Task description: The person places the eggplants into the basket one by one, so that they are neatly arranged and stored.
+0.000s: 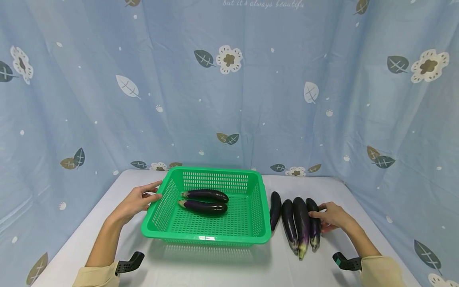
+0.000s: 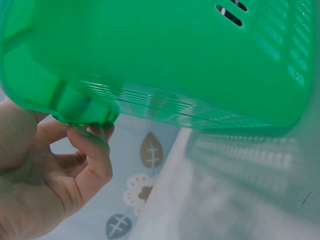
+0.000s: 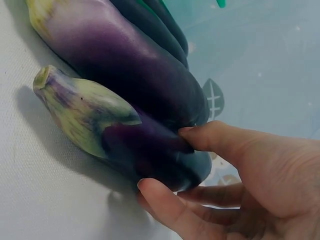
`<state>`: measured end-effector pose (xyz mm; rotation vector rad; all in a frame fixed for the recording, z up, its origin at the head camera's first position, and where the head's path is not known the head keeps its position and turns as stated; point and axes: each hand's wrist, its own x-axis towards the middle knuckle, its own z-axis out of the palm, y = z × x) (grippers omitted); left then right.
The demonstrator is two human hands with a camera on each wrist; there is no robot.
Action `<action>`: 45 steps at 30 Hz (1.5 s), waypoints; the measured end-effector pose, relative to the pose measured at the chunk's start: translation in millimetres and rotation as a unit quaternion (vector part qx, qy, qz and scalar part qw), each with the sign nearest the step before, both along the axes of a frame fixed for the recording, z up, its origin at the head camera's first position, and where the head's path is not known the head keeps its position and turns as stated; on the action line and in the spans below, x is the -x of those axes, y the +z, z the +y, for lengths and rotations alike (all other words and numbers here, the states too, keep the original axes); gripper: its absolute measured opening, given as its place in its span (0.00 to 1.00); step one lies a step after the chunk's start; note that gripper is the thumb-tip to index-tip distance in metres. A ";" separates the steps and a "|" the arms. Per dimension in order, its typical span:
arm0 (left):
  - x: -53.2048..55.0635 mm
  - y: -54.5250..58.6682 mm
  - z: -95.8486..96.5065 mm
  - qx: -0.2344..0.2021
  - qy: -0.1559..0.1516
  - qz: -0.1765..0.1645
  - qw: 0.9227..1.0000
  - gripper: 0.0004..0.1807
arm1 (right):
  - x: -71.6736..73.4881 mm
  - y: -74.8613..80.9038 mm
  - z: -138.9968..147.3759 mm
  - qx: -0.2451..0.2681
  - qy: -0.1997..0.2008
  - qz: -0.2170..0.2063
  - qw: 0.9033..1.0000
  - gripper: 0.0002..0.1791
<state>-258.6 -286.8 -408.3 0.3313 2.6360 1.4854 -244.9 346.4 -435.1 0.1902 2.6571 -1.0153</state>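
At the left side of the green plastic basket [image 1: 206, 240], my left hand [image 1: 138, 202] pinches the rim between thumb and fingers. Two dark purple eggplants lie in the basket, one eggplant [image 1: 209, 194] behind the other eggplant [image 1: 206, 207]. To the right, my right hand [image 1: 333, 217] holds the rightmost eggplant [image 3: 90, 115] of a row on the table, thumb on its upper side and fingers along its outer side. Beside it lie a long eggplant [image 1: 301, 221], another eggplant [image 1: 289, 223] and a third eggplant [image 1: 275, 207] close to the basket's right side.
A white cloth [image 1: 279, 267] covers the table. Behind and on both sides hangs a blue curtain [image 1: 251, 103] with leaf and flower prints. Each wrist carries a black device, one camera mount [image 1: 130, 263] on the left and one camera mount [image 1: 346, 262] on the right.
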 end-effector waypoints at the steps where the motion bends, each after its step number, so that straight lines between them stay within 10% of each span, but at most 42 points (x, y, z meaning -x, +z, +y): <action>1: 0.1 -0.1 0.0 0.001 0.000 -0.001 1.000 0.37 | 0.1 -0.4 0.1 0.000 -0.001 0.001 1.000 0.45; 45: 0.9 -1.0 0.0 0.007 0.000 -0.005 1.000 0.38 | 5.3 22.1 0.8 0.016 0.013 0.021 1.000 0.45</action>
